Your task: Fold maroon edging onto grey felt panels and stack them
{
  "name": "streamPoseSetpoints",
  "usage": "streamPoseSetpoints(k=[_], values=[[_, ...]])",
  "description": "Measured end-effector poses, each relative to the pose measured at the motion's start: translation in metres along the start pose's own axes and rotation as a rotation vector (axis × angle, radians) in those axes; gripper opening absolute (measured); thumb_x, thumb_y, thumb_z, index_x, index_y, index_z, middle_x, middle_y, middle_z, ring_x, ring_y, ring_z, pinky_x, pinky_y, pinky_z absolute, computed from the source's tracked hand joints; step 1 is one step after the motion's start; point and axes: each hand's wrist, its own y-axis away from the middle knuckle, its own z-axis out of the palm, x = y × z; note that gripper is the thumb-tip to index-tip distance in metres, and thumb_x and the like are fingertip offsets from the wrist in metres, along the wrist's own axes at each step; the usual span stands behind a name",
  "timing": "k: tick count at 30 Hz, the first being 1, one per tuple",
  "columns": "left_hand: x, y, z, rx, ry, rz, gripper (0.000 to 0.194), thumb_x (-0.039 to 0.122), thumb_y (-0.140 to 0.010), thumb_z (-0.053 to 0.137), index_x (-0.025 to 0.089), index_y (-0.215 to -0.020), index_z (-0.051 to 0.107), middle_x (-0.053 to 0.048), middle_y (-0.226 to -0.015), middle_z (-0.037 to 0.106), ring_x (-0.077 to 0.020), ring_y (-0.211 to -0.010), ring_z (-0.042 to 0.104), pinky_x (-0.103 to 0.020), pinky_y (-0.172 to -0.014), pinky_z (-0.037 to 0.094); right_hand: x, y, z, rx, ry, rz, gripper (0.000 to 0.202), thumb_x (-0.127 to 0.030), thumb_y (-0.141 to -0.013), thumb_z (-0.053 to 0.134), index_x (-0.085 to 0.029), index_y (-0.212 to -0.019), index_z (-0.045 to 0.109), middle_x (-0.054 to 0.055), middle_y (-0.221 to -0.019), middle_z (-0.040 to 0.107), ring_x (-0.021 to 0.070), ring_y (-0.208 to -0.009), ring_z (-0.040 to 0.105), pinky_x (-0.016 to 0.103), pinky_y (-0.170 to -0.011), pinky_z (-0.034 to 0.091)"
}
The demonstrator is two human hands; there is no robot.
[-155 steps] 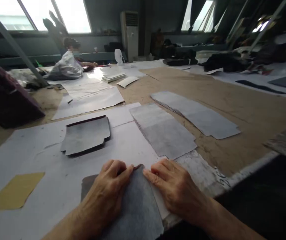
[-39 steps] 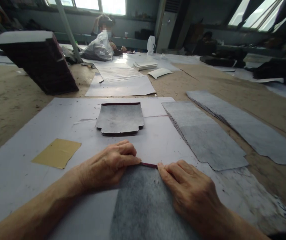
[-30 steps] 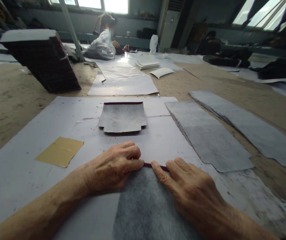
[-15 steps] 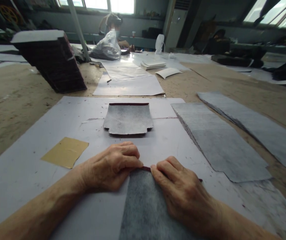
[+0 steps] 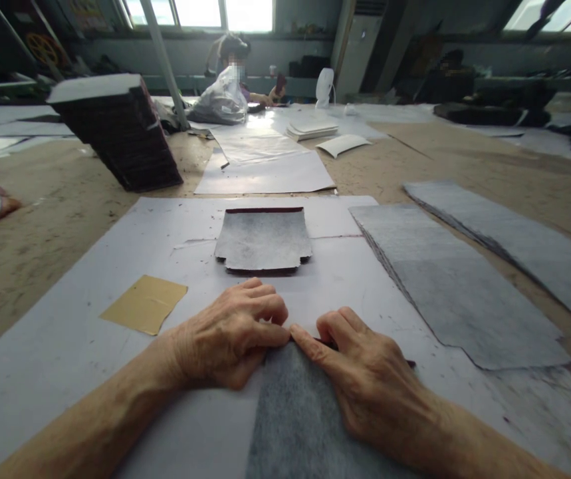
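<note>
A grey sheet (image 5: pixel 295 419) with a dark folded edge lies in front of me at the bottom centre. My left hand (image 5: pixel 235 329) is closed at the left end of that edge, thumb and fingers pinched on it. My right hand (image 5: pixel 365 372) presses the same edge, its fingers curled and one fingertip beside my left thumb. Beyond my hands a smaller grey piece (image 5: pixel 264 241) lies flat, dark strips showing along its top and bottom. A tan square (image 5: pixel 145 304) rests left of my hands.
Grey sheets lie stacked in two piles, a nearer one (image 5: pixel 455 286) and a farther one (image 5: pixel 509 246), at the right. A tall dark stack (image 5: pixel 120 133) leans at the back left. Another person (image 5: pixel 232 56) sits across the table, behind a plastic bag (image 5: pixel 223 100).
My right fingertips have moved left along the folded edge, close to my left thumb. The view has shifted slightly. At the left edge, a dark red item now shows by another person's hand.
</note>
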Motion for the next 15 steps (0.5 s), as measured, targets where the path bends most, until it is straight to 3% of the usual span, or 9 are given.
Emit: streamPoseSetpoints(k=[3, 9, 15], values=[[0.013, 0.005, -0.002, 0.081, 0.052, -0.085, 0.029, 0.004, -0.071, 0.046, 0.018, -0.092, 0.06, -0.003, -0.085, 0.055, -0.0141, -0.073, 0.047, -0.035, -0.07, 0.036, 0.001, 0.0, 0.0, -0.025, -0.037, 0.011, 0.049, -0.004, -0.074, 0.036, -0.011, -0.122, 0.049, 0.009, -0.083, 0.045, 0.0173, -0.073, 0.043, 0.028, -0.055, 0.046], [0.052, 0.021, 0.013, 0.087, -0.002, -0.283, 0.028, 0.011, -0.077, 0.046, 0.016, -0.103, 0.056, -0.005, -0.095, 0.058, -0.0179, -0.078, 0.049, -0.036, -0.069, 0.039, 0.005, -0.004, 0.001, -0.083, -0.065, 0.004, 0.055, -0.004, -0.075, 0.035, -0.019, -0.127, 0.044, 0.007, -0.082, 0.043, 0.0144, -0.068, 0.044, 0.026, -0.054, 0.045], [0.056, 0.026, 0.022, 0.101, -0.141, -0.24, 0.026, 0.012, -0.07, 0.047, 0.009, -0.094, 0.057, -0.009, -0.086, 0.058, -0.0205, -0.074, 0.049, -0.038, -0.064, 0.042, 0.007, -0.007, 0.001, -0.107, -0.032, -0.016, 0.053, -0.004, -0.077, 0.034, -0.022, -0.127, 0.044, 0.005, -0.081, 0.043, 0.0126, -0.066, 0.046, 0.024, -0.055, 0.046]])
